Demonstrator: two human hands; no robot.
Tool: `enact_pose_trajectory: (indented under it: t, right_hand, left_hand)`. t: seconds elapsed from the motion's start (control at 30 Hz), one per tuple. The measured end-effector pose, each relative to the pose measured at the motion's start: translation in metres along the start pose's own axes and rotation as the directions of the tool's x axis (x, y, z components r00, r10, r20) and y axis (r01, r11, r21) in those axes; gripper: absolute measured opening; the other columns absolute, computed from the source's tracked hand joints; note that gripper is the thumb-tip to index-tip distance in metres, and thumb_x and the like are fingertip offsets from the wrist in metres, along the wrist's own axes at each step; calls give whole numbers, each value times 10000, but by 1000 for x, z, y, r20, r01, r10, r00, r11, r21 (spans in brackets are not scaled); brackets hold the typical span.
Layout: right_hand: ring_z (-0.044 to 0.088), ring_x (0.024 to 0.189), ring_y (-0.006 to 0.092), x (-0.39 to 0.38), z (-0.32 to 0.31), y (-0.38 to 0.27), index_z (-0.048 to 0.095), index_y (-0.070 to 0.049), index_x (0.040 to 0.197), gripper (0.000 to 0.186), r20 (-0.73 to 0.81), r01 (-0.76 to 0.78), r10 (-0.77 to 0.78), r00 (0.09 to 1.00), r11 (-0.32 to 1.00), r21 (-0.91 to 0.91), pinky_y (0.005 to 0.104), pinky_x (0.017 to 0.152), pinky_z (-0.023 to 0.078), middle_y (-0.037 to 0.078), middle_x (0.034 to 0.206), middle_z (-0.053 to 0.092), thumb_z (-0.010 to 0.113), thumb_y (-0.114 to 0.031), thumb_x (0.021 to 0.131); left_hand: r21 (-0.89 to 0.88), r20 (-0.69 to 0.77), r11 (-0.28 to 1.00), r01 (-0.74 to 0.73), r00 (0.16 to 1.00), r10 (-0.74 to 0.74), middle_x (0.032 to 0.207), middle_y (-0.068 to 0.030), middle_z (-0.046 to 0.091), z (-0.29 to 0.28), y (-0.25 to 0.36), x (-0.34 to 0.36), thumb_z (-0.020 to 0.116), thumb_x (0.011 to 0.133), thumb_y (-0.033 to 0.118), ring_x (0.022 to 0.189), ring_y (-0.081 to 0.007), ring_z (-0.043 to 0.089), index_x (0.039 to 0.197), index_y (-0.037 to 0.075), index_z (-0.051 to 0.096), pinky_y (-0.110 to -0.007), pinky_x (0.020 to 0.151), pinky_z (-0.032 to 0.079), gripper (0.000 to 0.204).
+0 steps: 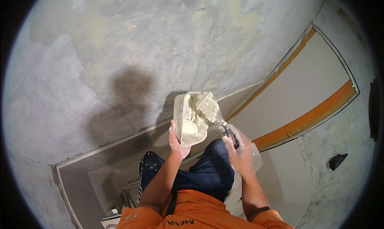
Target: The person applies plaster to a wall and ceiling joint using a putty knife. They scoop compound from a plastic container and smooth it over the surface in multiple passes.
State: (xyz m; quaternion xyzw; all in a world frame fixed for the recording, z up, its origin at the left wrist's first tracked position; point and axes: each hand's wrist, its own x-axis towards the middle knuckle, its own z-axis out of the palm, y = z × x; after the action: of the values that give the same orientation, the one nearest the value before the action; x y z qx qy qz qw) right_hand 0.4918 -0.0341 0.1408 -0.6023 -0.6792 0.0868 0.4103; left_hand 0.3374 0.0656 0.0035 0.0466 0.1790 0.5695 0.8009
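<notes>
My left hand (178, 146) grips a pale, translucent plastic tub (179, 114) from its lower left side, fingers along the wall. Inside it lies thick cream-coloured filler (192, 128), smeared up the sides. In my right hand (240, 151) is a putty knife (229, 134) with a black and red handle, the fingers wrapped round it. Its blade is over the tub's upper right part, loaded with a lump of filler (208, 106) that hides much of the metal. White residue coats both hands.
A patchy grey plastered surface (160, 41) fills the upper view, with my shadow on it. To the right, an orange-brown wooden frame (306, 117) borders a pale panel (296, 85). A dark pointed object (337, 162) is on the right wall. Equipment, partly hidden, stands low at left.
</notes>
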Motion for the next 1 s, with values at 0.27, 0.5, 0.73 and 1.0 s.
enact_pose_trajectory:
  t: [0.27,0.5,0.73,1.0]
  right_hand:
    - [633,897,350,-28,32,19,569,40,1252,358,145,-250,218,965,934,254,349,846,504,224,1026,642,639,-61,915]
    - [605,878,334,-39,42,8,604,53,1191,332,-53,27,-21,998,993,115,356,802,493,182,999,598,643,17,863]
    - [610,902,394,-50,45,9,645,20,1172,408,-92,47,-46,995,999,3,410,792,517,210,1068,564,632,51,765]
    - [630,884,400,-67,29,16,665,-7,1187,435,-48,60,-60,997,998,-9,411,759,532,216,1067,577,627,23,755]
  left_hand:
    - [-96,143,995,-13,989,27,1413,-97,554,10,2,-6,417,1014,598,1251,-290,576,1485,126,432,-478,1024,499,667]
    - [1,275,999,-43,961,41,1505,-112,468,17,3,-17,413,1025,574,1346,-321,502,1542,101,316,-524,1074,450,707]
    - [-23,298,990,-142,944,142,1535,-132,424,37,8,-30,443,1031,520,1384,-319,452,1549,62,284,-515,1127,387,710]
    - [-54,230,974,-219,947,225,1547,-142,404,48,20,-31,451,1030,503,1401,-340,424,1553,61,277,-540,1131,367,707]
